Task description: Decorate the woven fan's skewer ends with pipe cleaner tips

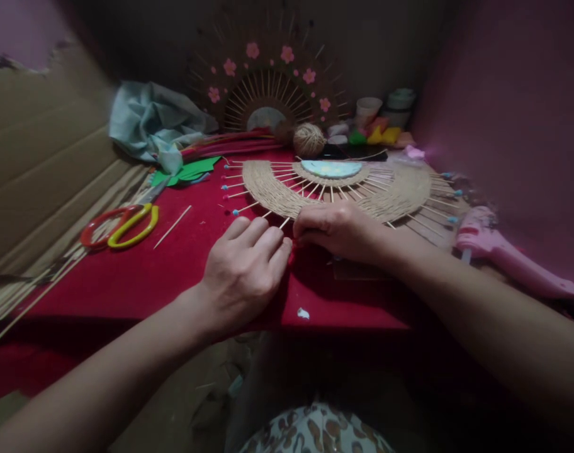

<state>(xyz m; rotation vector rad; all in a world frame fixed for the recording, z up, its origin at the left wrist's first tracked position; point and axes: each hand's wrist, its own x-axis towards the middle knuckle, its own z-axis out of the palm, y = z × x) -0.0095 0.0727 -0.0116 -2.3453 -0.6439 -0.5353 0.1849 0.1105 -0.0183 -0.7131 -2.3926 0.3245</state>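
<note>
A half-round fan (261,189) of thin sticks woven with tan twine lies flat side away from me, with a pale blue half-disc (332,168) at its centre. Small blue and pink tips cap several sticks on its left and right edges. My left hand (247,270) is closed at the fan's near edge, where bare stick ends run to its curled fingers. Close beside it, my right hand (337,228) is closed in a pinch against the outer twine band. The fingertips of both hands are hidden, and so is whatever they grip.
Scissors (133,226) with red and yellow handles and a loose stick (172,226) lie left on the red cloth (140,283). A pink glue gun (508,251) is at right. Behind are a twine ball (309,139), a light cloth (150,119) and a flowered fan (268,63).
</note>
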